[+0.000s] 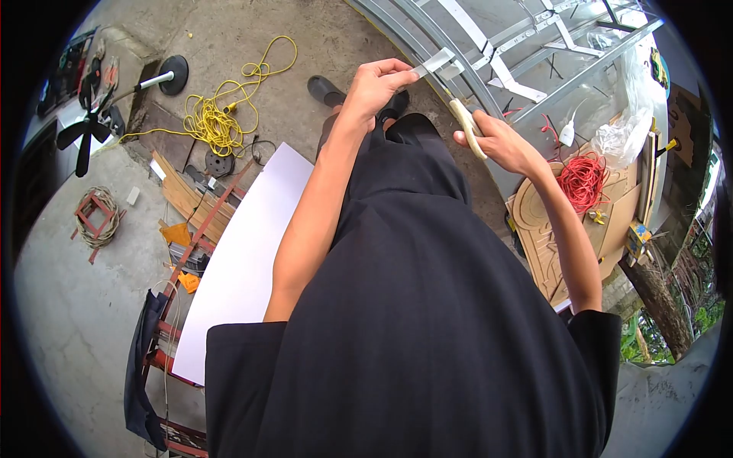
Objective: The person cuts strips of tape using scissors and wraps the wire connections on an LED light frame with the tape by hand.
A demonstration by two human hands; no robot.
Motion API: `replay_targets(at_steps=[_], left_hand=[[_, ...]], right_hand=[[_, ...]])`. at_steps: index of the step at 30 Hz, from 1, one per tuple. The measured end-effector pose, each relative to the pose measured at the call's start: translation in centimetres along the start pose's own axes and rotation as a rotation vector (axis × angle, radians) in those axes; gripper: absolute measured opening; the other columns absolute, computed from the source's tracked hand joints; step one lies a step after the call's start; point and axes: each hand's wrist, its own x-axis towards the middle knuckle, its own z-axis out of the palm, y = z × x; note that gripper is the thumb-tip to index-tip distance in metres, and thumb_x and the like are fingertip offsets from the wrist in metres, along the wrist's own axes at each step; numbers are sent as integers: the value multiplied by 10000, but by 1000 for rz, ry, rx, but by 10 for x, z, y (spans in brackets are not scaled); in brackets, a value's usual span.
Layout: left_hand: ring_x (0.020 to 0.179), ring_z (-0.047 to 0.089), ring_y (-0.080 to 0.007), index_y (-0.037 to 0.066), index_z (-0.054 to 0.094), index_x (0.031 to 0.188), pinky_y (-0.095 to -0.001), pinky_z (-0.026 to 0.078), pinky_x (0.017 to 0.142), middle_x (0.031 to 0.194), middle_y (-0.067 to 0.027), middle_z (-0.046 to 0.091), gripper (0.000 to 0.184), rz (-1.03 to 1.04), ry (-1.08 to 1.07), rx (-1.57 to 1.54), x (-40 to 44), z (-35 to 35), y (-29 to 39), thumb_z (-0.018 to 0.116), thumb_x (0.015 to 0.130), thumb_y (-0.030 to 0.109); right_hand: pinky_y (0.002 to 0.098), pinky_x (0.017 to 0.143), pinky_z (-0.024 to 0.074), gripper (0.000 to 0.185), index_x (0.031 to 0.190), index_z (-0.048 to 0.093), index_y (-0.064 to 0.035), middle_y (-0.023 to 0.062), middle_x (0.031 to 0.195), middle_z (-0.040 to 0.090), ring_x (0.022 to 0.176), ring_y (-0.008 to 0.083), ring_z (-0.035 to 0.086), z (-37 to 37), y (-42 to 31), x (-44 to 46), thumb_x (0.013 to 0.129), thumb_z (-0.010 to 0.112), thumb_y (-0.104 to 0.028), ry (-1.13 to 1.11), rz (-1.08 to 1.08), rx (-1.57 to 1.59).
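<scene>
Between the thumb and fingers of my left hand (379,85) is the end of a pale, translucent strip (434,64), which stretches right toward the curved metal frame (477,80). My right hand (500,141) grips a tool with a cream-coloured handle (466,128). The tool's thin tip points up and left, just below the strip; whether the two touch is too small to tell. Both hands are in front of my body, beside the frame's near edge.
Yellow cord (214,126) lies tangled on the floor at left, near a black fan (84,136). A white sheet (238,267) rests beside my left arm. Red cord (582,183) and clear plastic (622,137) lie on cut boards (542,237) at right.
</scene>
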Motion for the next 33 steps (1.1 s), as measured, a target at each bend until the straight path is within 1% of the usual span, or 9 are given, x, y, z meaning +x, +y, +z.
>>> replay_targets(at_steps=[8, 10, 17, 19, 23, 26, 29, 31, 33], left_hand=[[665, 466, -52, 28, 711, 848, -231, 360, 611, 708, 41, 593, 120, -7, -8, -6, 1, -1, 1, 733, 795, 133], [664, 465, -51, 29, 711, 846, -231, 358, 609, 705, 43, 591, 119, -7, -14, -7, 1, -1, 1, 733, 793, 133], [681, 482, -56, 28, 708, 851, -233, 374, 644, 721, 35, 603, 121, -14, -16, 6, 4, -5, -4, 728, 794, 133], [691, 494, -60, 28, 708, 856, -233, 382, 658, 732, 31, 609, 121, -14, -13, 11, 3, -7, -4, 724, 797, 132], [725, 520, -62, 31, 710, 869, -232, 391, 684, 757, 25, 624, 124, -37, 33, 3, -2, -14, -6, 719, 799, 133], [731, 526, -60, 33, 712, 871, -232, 390, 687, 762, 23, 630, 127, 50, 65, -16, 4, -20, -7, 721, 800, 137], [722, 524, -52, 34, 715, 857, -225, 385, 681, 761, 26, 632, 128, 187, 62, -68, 20, -22, -9, 728, 802, 149], [715, 514, -42, 32, 716, 841, -215, 380, 668, 753, 37, 621, 131, 280, 9, -67, 22, -18, 3, 733, 800, 154], [707, 509, -34, 30, 716, 834, -207, 378, 659, 743, 42, 614, 130, 273, -2, -75, 24, -10, 14, 734, 799, 154]], right_hand=[[404, 654, 422, 682, 785, 473, 43, 178, 733, 512, 692, 263, 519, 2, 4, 2, 849, 609, -621, 24, -39, 12], [363, 621, 359, 547, 847, 449, 14, 93, 702, 393, 668, 188, 398, 2, 2, 0, 911, 594, -510, 1, -11, 13], [366, 601, 354, 543, 836, 461, 20, 84, 668, 377, 646, 176, 388, 1, 1, 1, 915, 594, -501, -18, 13, 42], [400, 627, 408, 601, 821, 491, 41, 161, 701, 486, 683, 234, 512, 0, 2, 2, 854, 660, -535, -19, 14, 67], [366, 631, 371, 559, 861, 427, 18, 100, 718, 411, 699, 203, 430, 0, -3, -7, 913, 586, -516, -32, -57, 39], [400, 748, 403, 641, 924, 385, 8, 162, 879, 468, 810, 277, 481, 7, -10, -15, 873, 562, -605, -137, -39, -81], [409, 812, 409, 651, 929, 368, 2, 173, 935, 470, 879, 295, 503, 13, -20, -25, 855, 583, -608, -125, -93, -63], [391, 773, 405, 644, 912, 376, 2, 142, 884, 453, 829, 263, 477, 12, -24, -25, 832, 628, -585, -59, -127, -40], [397, 755, 431, 689, 904, 439, 23, 165, 869, 498, 807, 291, 514, -3, -34, -23, 768, 698, -601, 227, -139, 27]])
